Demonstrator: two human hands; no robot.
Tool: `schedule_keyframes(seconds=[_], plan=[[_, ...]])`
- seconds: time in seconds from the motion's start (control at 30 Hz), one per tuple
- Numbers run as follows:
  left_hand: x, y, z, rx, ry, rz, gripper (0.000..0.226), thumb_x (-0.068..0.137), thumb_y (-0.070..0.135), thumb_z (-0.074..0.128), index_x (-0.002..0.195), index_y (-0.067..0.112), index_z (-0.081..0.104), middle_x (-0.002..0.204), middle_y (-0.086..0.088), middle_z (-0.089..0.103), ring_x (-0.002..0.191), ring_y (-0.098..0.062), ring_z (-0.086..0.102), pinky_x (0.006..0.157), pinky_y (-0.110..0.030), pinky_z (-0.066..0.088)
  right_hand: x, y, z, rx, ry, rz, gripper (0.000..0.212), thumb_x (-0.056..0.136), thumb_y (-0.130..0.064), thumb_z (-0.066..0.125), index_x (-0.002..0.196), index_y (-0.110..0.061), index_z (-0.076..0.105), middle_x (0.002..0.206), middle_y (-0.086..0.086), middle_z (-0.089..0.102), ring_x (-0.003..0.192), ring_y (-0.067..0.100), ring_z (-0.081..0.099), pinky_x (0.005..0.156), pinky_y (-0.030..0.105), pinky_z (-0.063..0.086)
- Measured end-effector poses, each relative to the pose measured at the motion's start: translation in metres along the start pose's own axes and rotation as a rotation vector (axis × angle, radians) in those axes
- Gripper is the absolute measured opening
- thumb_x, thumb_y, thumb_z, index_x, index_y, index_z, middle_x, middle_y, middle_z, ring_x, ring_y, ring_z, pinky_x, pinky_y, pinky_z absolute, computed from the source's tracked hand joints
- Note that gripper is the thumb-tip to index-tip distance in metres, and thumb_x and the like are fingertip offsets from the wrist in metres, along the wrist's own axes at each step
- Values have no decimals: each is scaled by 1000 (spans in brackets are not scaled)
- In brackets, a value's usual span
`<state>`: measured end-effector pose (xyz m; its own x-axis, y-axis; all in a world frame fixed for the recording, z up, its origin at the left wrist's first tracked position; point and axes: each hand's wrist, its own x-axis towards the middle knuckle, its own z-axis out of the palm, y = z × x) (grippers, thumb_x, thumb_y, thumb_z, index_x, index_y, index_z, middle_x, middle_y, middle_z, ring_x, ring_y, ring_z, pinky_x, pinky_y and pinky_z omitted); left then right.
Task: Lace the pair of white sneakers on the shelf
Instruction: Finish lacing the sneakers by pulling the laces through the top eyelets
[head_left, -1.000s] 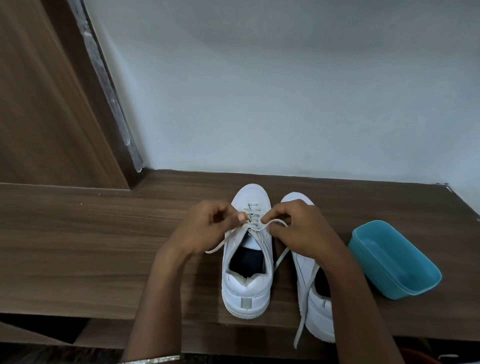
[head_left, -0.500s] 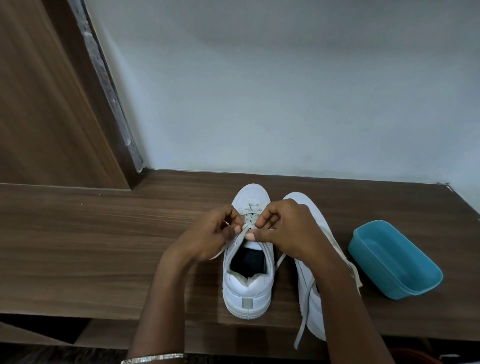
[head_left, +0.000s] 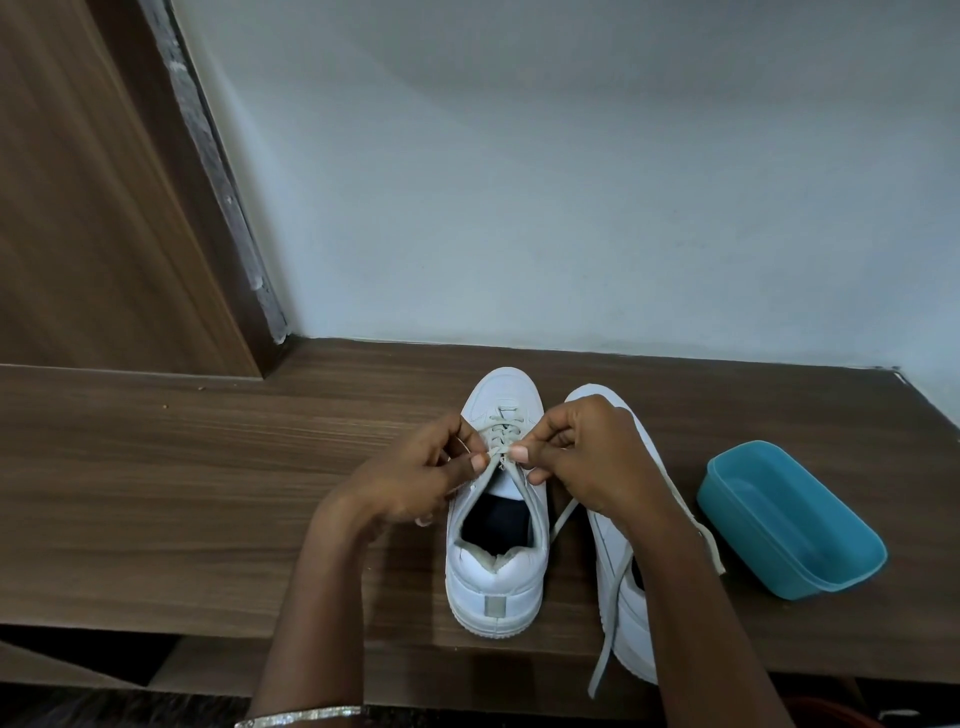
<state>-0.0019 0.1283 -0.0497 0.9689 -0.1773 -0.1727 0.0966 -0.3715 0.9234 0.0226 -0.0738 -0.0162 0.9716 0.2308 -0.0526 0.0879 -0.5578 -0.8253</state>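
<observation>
Two white sneakers stand side by side on the wooden shelf (head_left: 182, 493), toes toward the wall. The left sneaker (head_left: 496, 566) has its pale lace (head_left: 503, 434) threaded through the upper eyelets. My left hand (head_left: 415, 478) pinches one end of that lace beside the tongue. My right hand (head_left: 587, 457) pinches the other end, thumb tips almost meeting over the tongue. The right sneaker (head_left: 618, 571) is partly hidden under my right forearm; a loose lace (head_left: 605, 649) trails from it over the shelf's front edge.
A teal plastic tub (head_left: 789, 519) sits on the shelf to the right of the sneakers. A wooden panel (head_left: 93, 208) rises at the left and a pale wall (head_left: 571, 182) stands behind. The shelf's front edge runs just below the heels.
Both hands drew together over the left sneaker's tongue, from apart with the lace stretched between them to thumbs nearly touching. The sneakers and tub stayed put.
</observation>
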Motion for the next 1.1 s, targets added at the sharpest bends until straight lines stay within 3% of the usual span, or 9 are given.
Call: schedule_keyframes(seconds=[0.07, 0.17, 0.33, 0.43, 0.53, 0.63, 0.77, 0.97, 1.1], plan=[[0, 0, 0, 10, 17, 5, 5, 95, 16, 66, 100, 15, 65, 77, 3, 58, 59, -1, 51, 56, -18, 44, 0, 1, -2, 28, -17, 7, 11, 80, -20, 83, 77, -11, 76, 62, -1, 73, 61, 11, 73, 66, 17, 52], [2, 2, -5, 99, 66, 73, 5, 92, 10, 70, 94, 14, 72, 72, 4, 66, 67, -3, 61, 70, -24, 50, 0, 2, -2, 27, -20, 7, 12, 81, -21, 83, 77, -12, 76, 63, 1, 74, 62, 11, 73, 70, 22, 55], [2, 0, -14, 318, 199, 166, 13, 89, 15, 73, 82, 25, 76, 71, 7, 71, 58, 1, 52, 61, -23, 45, -1, 5, -5, 8, -45, 39, 12, 83, -20, 81, 78, -12, 75, 64, 3, 74, 65, 11, 74, 60, 19, 50], [1, -2, -16, 364, 216, 183, 14, 88, 16, 74, 79, 27, 74, 71, 7, 71, 61, -5, 55, 64, -26, 46, -2, 7, -7, 10, -48, 56, 14, 84, -16, 80, 79, -6, 74, 64, 7, 73, 61, 10, 72, 55, 17, 51], [2, -2, -15, 397, 234, 162, 24, 89, 18, 73, 73, 35, 67, 71, 10, 68, 64, -9, 57, 66, -28, 47, -2, 8, -5, 10, -34, 60, 14, 85, -14, 80, 78, -4, 74, 64, 8, 73, 60, 10, 72, 57, 19, 54], [4, -6, -14, 436, 243, 122, 21, 90, 23, 71, 73, 35, 67, 69, 13, 68, 68, -13, 60, 70, -33, 51, -2, 9, -4, 20, -31, 75, 13, 85, -15, 80, 78, -5, 74, 65, 7, 74, 62, 12, 73, 61, 23, 58], [-3, -1, -16, 242, 88, 111, 20, 96, 17, 64, 77, 20, 69, 65, 6, 68, 56, -8, 53, 57, -29, 44, -4, 9, -9, 15, -101, 98, 16, 87, -21, 78, 78, -8, 74, 66, 4, 74, 64, 16, 73, 65, 25, 60], [-17, 11, -25, -4, -124, 28, 21, 97, 23, 61, 90, 12, 78, 65, -5, 61, 51, -11, 42, 48, -21, 32, -6, -1, -15, 287, -248, 155, 32, 96, -32, 65, 76, -6, 69, 66, 4, 65, 59, 9, 60, 57, 20, 50], [-8, 20, -10, -301, 73, 76, 30, 92, 30, 64, 90, 1, 73, 64, 1, 60, 56, -12, 44, 49, -22, 35, -3, -3, -9, 575, -134, 156, 28, 96, -28, 64, 78, -8, 70, 73, 0, 68, 73, 11, 61, 67, 23, 53]])
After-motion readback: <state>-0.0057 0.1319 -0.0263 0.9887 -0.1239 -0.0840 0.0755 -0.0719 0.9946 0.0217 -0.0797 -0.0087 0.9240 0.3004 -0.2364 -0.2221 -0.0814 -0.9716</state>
